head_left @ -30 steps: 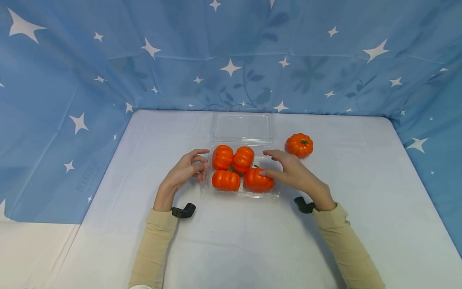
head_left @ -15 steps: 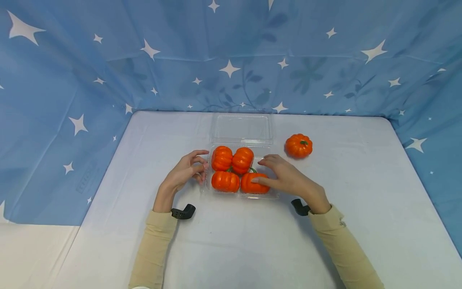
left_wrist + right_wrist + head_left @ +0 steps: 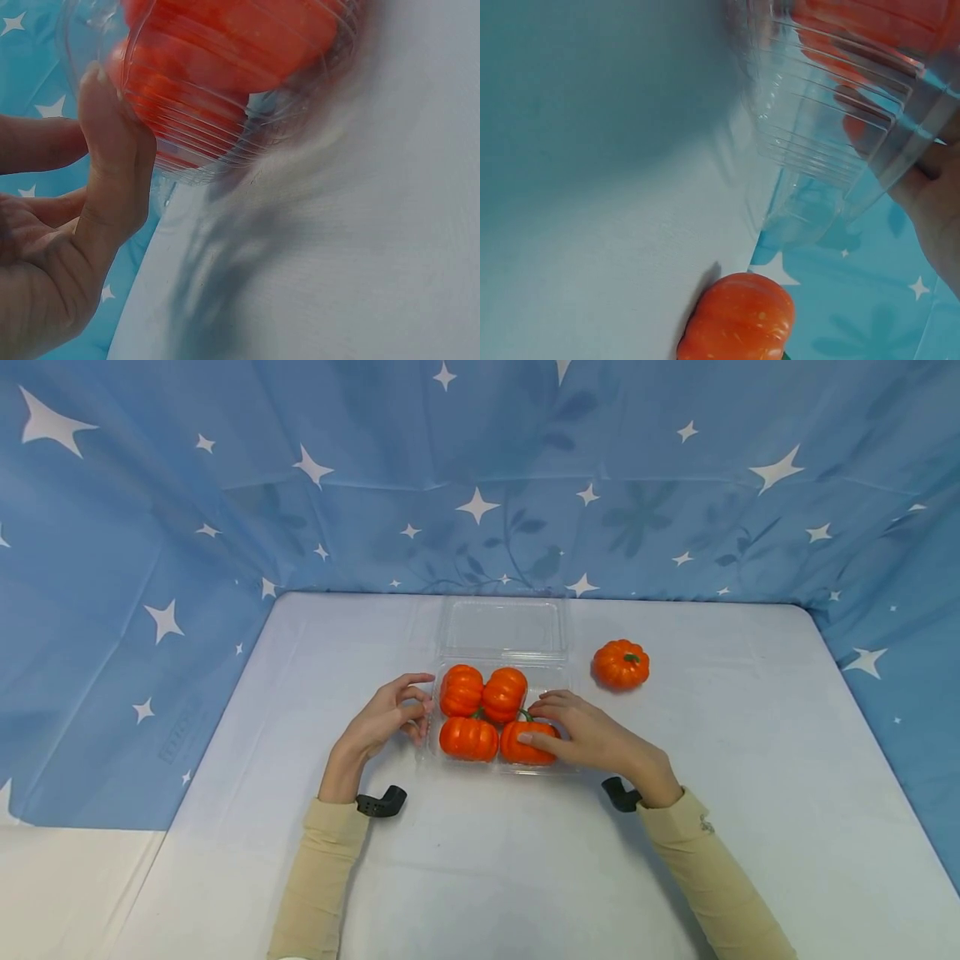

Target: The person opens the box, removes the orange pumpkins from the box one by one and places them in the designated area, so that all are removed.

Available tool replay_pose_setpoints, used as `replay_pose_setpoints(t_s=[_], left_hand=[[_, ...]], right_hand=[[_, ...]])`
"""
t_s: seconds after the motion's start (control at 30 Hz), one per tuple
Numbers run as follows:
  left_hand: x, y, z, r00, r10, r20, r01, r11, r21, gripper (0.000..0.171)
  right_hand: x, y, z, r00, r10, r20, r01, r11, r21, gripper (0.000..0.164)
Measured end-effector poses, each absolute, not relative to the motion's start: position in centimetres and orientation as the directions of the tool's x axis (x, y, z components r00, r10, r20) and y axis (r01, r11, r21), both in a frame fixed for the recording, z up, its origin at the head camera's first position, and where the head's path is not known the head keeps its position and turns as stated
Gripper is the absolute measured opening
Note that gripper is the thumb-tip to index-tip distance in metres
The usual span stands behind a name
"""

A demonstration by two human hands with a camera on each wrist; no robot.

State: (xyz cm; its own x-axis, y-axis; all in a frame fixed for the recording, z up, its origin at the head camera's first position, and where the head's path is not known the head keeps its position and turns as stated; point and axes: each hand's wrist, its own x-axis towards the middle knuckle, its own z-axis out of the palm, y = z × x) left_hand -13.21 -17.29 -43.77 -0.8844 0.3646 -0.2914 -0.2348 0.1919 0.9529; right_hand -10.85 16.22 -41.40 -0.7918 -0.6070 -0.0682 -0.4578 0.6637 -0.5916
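Note:
In the head view, an open clear plastic clamshell container (image 3: pixel 551 672) lies on the table, lid (image 3: pixel 502 622) folded back. Inside are several small orange toy pumpkins (image 3: pixel 462 692). My right hand (image 3: pixel 592 733) reaches over the right wall and grips the front-right pumpkin (image 3: pixel 517 747), thumb on its top and fingers behind its green stem. My left hand (image 3: pixel 382 717) is at the left side, loosely bent fingertips touching the rim; the left wrist view shows a fingertip overlapping the ribbed wall (image 3: pixel 195 142). Outside, a separate pumpkin (image 3: pixel 621 665) sits right of the lid.
The white-covered table (image 3: pixel 480 877) extends around the container on all sides. Behind it hangs a blue curtain (image 3: pixel 360 460) with white stars. A black wrist camera (image 3: pixel 382 802) is strapped on the left wrist, another (image 3: pixel 621 795) on the right.
My right hand has moved left and slightly toward me, shifting the front-right pumpkin close beside the front-left one. The left hand and the separate pumpkin have stayed put.

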Motion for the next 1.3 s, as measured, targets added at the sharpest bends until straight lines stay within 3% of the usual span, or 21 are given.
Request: replay_pose_setpoints(t_s=[0.37,0.7,1.3], left_hand=[[-13.2,-17.2,-43.8,-0.888,0.368,-0.277,-0.220,0.189,0.957,0.054],[-13.2,-17.2,-43.7,-0.886,0.369,-0.282,-0.225,0.189,0.956,0.054],[-13.2,-17.0,-43.9,-0.883,0.373,-0.285,-0.239,0.164,0.957,0.053]], right_hand=[[-10.8,16.7,-40.8,-0.764,-0.639,-0.086,-0.448,0.622,-0.641,0.058],[-10.5,16.9,-40.2,-0.744,-0.665,-0.058,-0.479,0.593,-0.647,0.051],[-9.7,18.8,-38.0,-0.775,-0.631,0.042,-0.496,0.565,-0.660,0.057]])
